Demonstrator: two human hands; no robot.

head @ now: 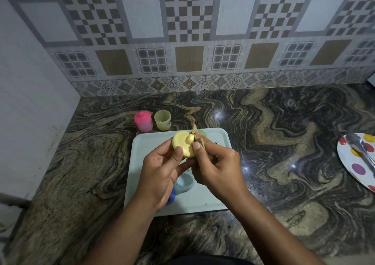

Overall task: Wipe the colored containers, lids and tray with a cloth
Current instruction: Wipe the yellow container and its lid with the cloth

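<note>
Head view: my left hand (162,171) pinches the round yellow plastic lid (183,144) upright; my right hand (216,168) grips the tan cloth (197,137) against it.

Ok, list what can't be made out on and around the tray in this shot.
Head view only:
- Dark blue piece: mostly behind the left hand; lid or container unclear.
- Beige cloth: bunched inside the right hand; only a tip shows.
- Pale green item behind the round yellow lid: just an edge visible.
- Polka-dot plate: cut off by the right edge.
</note>
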